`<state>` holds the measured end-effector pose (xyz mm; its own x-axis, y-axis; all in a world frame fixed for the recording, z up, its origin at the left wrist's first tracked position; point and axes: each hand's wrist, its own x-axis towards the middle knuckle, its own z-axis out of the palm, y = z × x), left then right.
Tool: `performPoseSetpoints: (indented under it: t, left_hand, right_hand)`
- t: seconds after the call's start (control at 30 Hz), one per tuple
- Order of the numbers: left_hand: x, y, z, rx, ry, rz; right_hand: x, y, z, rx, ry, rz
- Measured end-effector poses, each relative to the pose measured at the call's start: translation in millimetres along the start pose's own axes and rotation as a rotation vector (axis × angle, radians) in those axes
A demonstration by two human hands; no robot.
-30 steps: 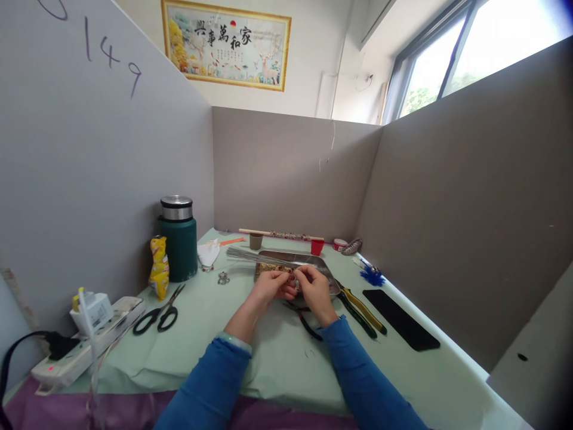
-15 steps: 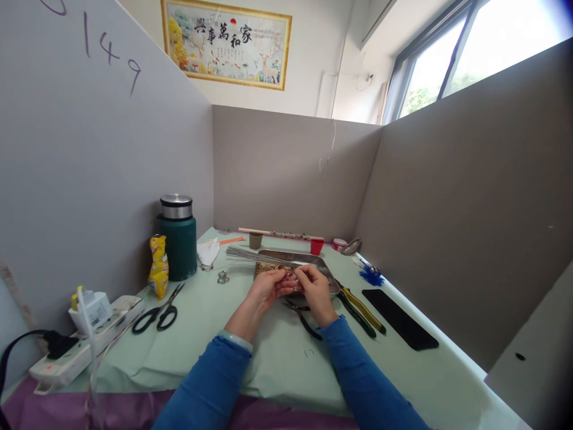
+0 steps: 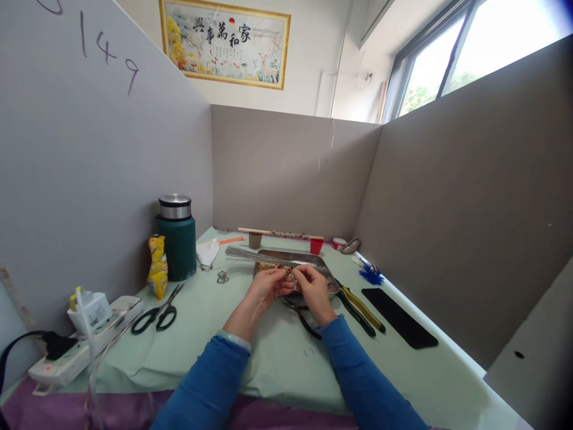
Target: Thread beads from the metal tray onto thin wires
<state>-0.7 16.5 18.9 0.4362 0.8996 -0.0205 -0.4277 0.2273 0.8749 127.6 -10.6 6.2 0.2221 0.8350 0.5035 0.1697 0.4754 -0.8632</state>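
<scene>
Between my hands, over the front of the metal tray (image 3: 332, 279), is a small piece of red and silver beadwork (image 3: 290, 275). My left hand (image 3: 265, 289) pinches it from the left, fingers curled. My right hand (image 3: 314, 290) has thumb and forefinger closed on its right side; the fingertips hide part of it. Thin silver wires (image 3: 250, 255) lie across the tray's back left edge, and gold-coloured beads (image 3: 264, 268) show inside. Small pliers with dark handles (image 3: 308, 327) rest on the cloth below my hands, partly behind my right wrist.
Right of the tray lie yellow-and-green-handled pliers (image 3: 364, 310) and a black flat strip (image 3: 400, 318). Scissors (image 3: 160, 313), a green flask (image 3: 178, 248), a yellow packet (image 3: 157, 267) and a power strip (image 3: 89, 340) occupy the left. A red cup (image 3: 316, 246) and brown cup (image 3: 255, 240) stand behind.
Both hands keep hold of the beadwork in nearly the same place, with only a slight shift of the fingers. The whole view has moved a little.
</scene>
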Motion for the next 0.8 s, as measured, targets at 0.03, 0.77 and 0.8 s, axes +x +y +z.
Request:
performPoseSetpoints:
  t: [0.03,0.77,0.8]
  left_hand:
    - [0.2,-0.2,-0.1,0.002,-0.003,0.0]
    - [2.3,-1.1,-5.3,0.024,-0.107,0.013]
    - [2.5,-1.5,-6.3,0.023,-0.138,0.026]
  right_hand:
    - [-0.2,-0.9,0.2,-0.005,0.0,-0.003]
    - [-0.6,-3.5,-2.3,0.109,-0.06,0.024]
    - [-1.1,-4.2,-2.8,0.147,-0.084,0.033]
